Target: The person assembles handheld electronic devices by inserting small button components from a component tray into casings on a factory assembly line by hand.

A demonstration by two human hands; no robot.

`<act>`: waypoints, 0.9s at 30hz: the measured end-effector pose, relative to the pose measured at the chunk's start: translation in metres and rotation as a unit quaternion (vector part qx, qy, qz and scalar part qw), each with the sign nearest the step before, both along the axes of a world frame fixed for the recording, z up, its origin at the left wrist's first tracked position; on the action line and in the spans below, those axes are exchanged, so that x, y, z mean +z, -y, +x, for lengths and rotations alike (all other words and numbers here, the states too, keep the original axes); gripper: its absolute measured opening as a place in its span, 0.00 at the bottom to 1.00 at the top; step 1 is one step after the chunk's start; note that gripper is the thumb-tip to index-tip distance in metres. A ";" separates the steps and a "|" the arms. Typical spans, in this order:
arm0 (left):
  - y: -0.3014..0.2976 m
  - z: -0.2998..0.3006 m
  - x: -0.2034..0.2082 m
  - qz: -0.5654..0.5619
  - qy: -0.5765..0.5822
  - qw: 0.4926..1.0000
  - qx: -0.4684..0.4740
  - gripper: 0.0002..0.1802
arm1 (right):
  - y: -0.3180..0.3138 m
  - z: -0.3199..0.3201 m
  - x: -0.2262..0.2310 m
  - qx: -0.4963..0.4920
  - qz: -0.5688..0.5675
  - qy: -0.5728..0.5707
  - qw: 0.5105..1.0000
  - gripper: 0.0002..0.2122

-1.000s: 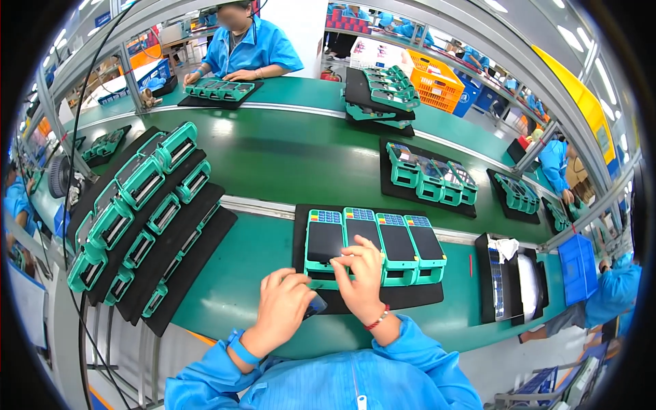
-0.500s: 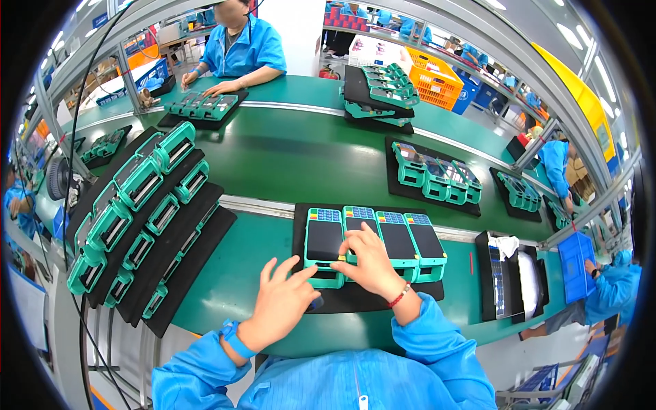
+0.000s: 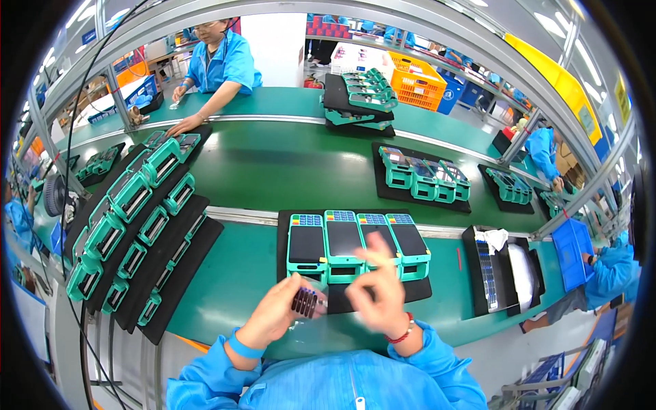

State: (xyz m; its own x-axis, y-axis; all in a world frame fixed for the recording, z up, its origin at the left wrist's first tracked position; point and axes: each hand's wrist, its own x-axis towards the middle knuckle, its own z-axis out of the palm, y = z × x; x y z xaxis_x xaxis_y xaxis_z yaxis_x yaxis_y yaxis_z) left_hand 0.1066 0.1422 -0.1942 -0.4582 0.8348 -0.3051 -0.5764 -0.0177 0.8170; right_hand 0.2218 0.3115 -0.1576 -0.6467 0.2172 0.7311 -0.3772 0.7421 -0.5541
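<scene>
Low at the center, my left hand [image 3: 277, 311] is closed on a clear sheet bearing a row of small dark stickers [image 3: 307, 303]. My right hand [image 3: 379, 294], smeared by motion, is raised over the near edge of a black foam tray [image 3: 410, 290]; whether its fingers hold anything cannot be made out. On that tray stands a row of several handheld card terminals [image 3: 306, 244] with green frames, dark screens and colored keypads. The right hand partly covers the middle ones.
Stacked black trays of green-framed terminals [image 3: 133, 195] stand at left. More trayed terminals [image 3: 424, 179] lie on the green conveyor [image 3: 287, 164]. A black box [image 3: 478, 273] with strips and white cloth sits at right. Across the conveyor, a co-worker [image 3: 222, 68] touches a tray's terminals.
My left hand now holds the sheet of dark stickers. My right hand has lifted off the terminals toward me. The co-worker's tray has shifted left to beside the stack.
</scene>
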 end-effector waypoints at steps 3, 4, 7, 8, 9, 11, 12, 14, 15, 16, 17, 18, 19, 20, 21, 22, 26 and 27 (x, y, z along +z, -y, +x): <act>-0.006 0.005 -0.008 -0.040 -0.486 0.873 0.011 0.16 | -0.022 0.001 -0.024 -0.195 0.008 0.027 0.980 0.05; -0.013 0.008 -0.014 -0.016 -0.723 0.690 0.031 0.12 | -0.026 -0.002 -0.037 -0.207 0.007 0.034 0.978 0.05; -0.033 0.021 -0.001 -0.092 -0.755 0.648 0.030 0.08 | -0.032 -0.015 -0.062 -0.236 0.023 0.056 0.970 0.05; -0.036 0.021 0.001 -0.103 -0.799 0.591 0.031 0.09 | -0.033 -0.017 -0.065 -0.244 0.043 0.074 0.966 0.05; -0.040 0.019 -0.003 -0.114 -0.799 0.590 0.002 0.10 | -0.034 -0.016 -0.068 -0.245 0.050 0.088 0.964 0.04; -0.043 0.015 -0.006 -0.124 -0.813 0.569 -0.010 0.09 | -0.036 -0.014 -0.069 -0.251 0.078 0.092 0.961 0.05; -0.045 0.012 -0.006 -0.134 -0.826 0.547 -0.019 0.09 | -0.037 -0.013 -0.068 -0.256 0.107 0.095 0.956 0.06; -0.044 0.009 -0.007 -0.140 -0.831 0.538 -0.030 0.09 | -0.036 -0.009 -0.054 -0.279 0.159 0.122 0.939 0.08; -0.044 0.007 -0.008 -0.145 -0.836 0.527 -0.038 0.09 | -0.041 -0.011 -0.052 -0.288 0.133 0.130 0.939 0.11; -0.045 0.007 -0.006 -0.144 -0.836 0.528 -0.040 0.09 | -0.049 -0.010 -0.045 -0.285 0.091 0.121 0.946 0.14; -0.045 0.007 -0.004 -0.146 -0.841 0.518 -0.049 0.09 | -0.058 -0.011 -0.044 -0.242 0.067 0.144 0.957 0.16; -0.045 0.007 -0.001 -0.148 -0.846 0.509 -0.058 0.09 | -0.066 -0.013 -0.042 -0.197 0.043 0.166 0.965 0.17; -0.045 0.006 0.001 -0.146 -0.847 0.508 -0.060 0.09 | -0.068 -0.018 -0.039 -0.201 0.097 0.230 0.947 0.18; -0.046 0.005 0.003 -0.139 -0.837 0.527 -0.046 0.09 | -0.073 -0.022 -0.041 -0.191 0.085 0.294 0.933 0.18; -0.046 0.004 0.005 -0.131 -0.827 0.546 -0.031 0.08 | -0.078 -0.026 -0.043 -0.180 0.072 0.356 0.914 0.18; -0.043 0.000 0.007 -0.091 -0.777 0.623 0.003 0.07 | -0.077 -0.028 -0.038 -0.175 0.082 0.352 0.916 0.16; -0.041 -0.009 0.023 0.001 -0.589 0.794 0.152 0.07 | -0.066 -0.027 -0.030 -0.117 0.145 0.166 0.968 0.14; -0.044 -0.010 0.021 0.001 -0.563 0.803 0.194 0.08 | -0.059 -0.023 -0.030 -0.037 0.032 0.167 0.985 0.18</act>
